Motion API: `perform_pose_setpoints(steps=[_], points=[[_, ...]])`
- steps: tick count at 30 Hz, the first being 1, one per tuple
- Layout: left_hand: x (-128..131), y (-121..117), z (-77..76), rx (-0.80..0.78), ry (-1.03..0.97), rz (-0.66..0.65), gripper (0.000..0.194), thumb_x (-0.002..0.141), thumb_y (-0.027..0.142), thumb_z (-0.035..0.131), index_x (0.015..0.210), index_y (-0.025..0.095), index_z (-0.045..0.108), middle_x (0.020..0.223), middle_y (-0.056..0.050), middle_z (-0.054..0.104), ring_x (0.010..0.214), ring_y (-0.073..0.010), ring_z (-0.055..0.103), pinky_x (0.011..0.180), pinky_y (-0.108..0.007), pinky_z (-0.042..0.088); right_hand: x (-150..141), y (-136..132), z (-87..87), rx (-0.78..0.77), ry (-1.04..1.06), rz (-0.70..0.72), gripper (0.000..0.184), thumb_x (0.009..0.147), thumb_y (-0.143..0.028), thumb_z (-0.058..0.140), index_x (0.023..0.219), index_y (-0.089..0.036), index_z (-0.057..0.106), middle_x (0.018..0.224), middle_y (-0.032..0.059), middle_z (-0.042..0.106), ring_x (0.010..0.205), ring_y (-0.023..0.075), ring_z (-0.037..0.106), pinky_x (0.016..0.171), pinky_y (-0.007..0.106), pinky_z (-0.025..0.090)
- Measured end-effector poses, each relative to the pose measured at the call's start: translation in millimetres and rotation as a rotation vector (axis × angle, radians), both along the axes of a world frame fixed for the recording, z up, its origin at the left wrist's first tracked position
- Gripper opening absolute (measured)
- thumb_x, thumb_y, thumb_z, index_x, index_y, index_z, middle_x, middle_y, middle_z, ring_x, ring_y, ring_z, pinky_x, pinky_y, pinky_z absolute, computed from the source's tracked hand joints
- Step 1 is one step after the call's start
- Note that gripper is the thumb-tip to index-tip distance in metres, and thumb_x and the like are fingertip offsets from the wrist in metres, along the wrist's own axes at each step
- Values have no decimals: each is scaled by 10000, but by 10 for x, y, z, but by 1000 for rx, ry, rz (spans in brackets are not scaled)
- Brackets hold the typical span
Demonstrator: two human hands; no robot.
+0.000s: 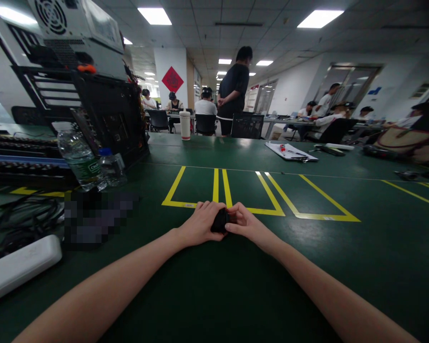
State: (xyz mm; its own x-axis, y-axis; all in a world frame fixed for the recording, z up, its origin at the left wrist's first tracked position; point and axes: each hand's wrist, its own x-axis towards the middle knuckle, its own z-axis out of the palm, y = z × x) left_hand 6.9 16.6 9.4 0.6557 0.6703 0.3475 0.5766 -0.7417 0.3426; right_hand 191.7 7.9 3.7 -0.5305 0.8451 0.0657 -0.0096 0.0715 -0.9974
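A small black object [219, 221], rounded and too dark to name, is between my two hands just above or on the green table [221, 295]; I cannot tell which. My left hand [202, 221] wraps round its left side, fingers over the top and thumb below. From the right, my right hand [243, 221] touches it with bent fingers and thumb close together. The fingers cover much of the object. Just beyond the hands, yellow tape outlines [228, 188] mark the tabletop.
At left stand a black computer frame [110, 114], a large water bottle [79, 157] and a small bottle [111, 169]. Cables [25, 214] and a white power strip [21, 267] lie nearer. A white cup [185, 126] and a clipboard [291, 151] are farther back. People are beyond the table.
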Motion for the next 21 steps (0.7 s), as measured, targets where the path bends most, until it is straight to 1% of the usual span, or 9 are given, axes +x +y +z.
perform_pose_setpoints(steps=[3,8,11,13,18,19,21], points=[[-2,-1,10,1,-8,-15,522,685,326,626,1112,214,347,1059,-50,495,907,-218,470,808,-356,322,-13,-11,-2,7,-43,-59,206,764,-318,558,900,-223,438,930,8,519,922,177,526,831,383,419],[9,3,9,26,-6,-5,561,666,322,642,1124,200,341,1066,-61,493,910,-225,468,808,-364,322,-24,15,-56,14,-80,-110,266,755,-334,566,958,-213,443,936,23,534,925,191,528,828,395,418],[12,5,7,19,4,0,567,669,331,640,1131,204,337,1062,-61,498,907,-228,473,803,-365,323,-18,23,-56,4,-81,-97,256,752,-321,570,949,-199,460,970,34,535,966,190,514,868,394,397],[13,10,2,10,-3,5,570,664,334,645,1127,208,337,1063,-57,499,908,-227,475,805,-364,324,-10,25,-51,-6,-61,-76,245,742,-299,584,929,-203,459,981,30,528,972,186,513,867,392,402],[15,28,-16,-12,-17,12,592,640,307,665,1124,211,339,1055,-53,504,901,-232,482,801,-369,331,4,24,-51,-7,-4,-31,374,655,-226,678,924,-229,418,963,12,520,944,180,527,858,397,411],[15,29,-15,-13,-18,12,591,641,307,664,1125,212,340,1055,-53,504,902,-232,482,803,-370,331,3,19,-46,-5,-2,-33,369,659,-232,675,922,-230,416,958,11,521,938,179,529,858,399,409],[14,26,-9,-14,-27,8,582,648,318,659,1125,213,344,1059,-53,502,907,-231,481,808,-371,330,-5,6,-28,-5,-8,-48,296,707,-271,630,911,-227,419,949,12,523,930,178,530,852,399,408]])
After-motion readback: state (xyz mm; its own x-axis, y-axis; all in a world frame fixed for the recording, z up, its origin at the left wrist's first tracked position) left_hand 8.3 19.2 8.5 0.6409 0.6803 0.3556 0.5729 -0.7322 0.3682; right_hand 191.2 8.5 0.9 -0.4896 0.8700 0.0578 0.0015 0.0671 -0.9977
